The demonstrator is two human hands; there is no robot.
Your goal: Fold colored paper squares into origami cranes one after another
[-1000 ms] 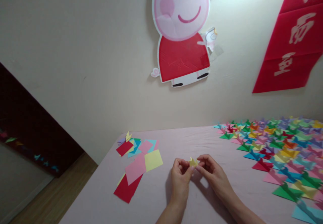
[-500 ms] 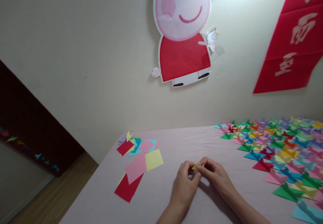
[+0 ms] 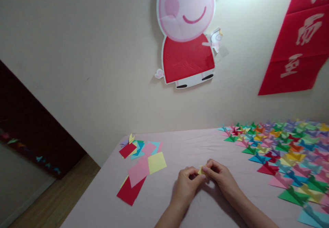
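A small folded piece of yellow paper (image 3: 200, 170) is pinched between my two hands, just above the pink-covered table. My left hand (image 3: 187, 183) grips it from the left with thumb and forefinger. From the right, my right hand (image 3: 220, 176) pinches the same piece, its thumb lying over part of it. The fingers hide much of the paper, so its exact folded form is hard to make out.
Loose paper squares, among them a yellow one (image 3: 157, 163), a pink one (image 3: 138, 171) and a red one (image 3: 131, 191), lie on the table (image 3: 102, 200) to the left. Rows of folded paper cranes (image 3: 293, 195) cover the right side. A wall (image 3: 115, 101) rises behind.
Both hands remain on the yellow paper. My left hand has shifted slightly left and its fingers have changed position, and the paper looks turned, showing a flatter face.
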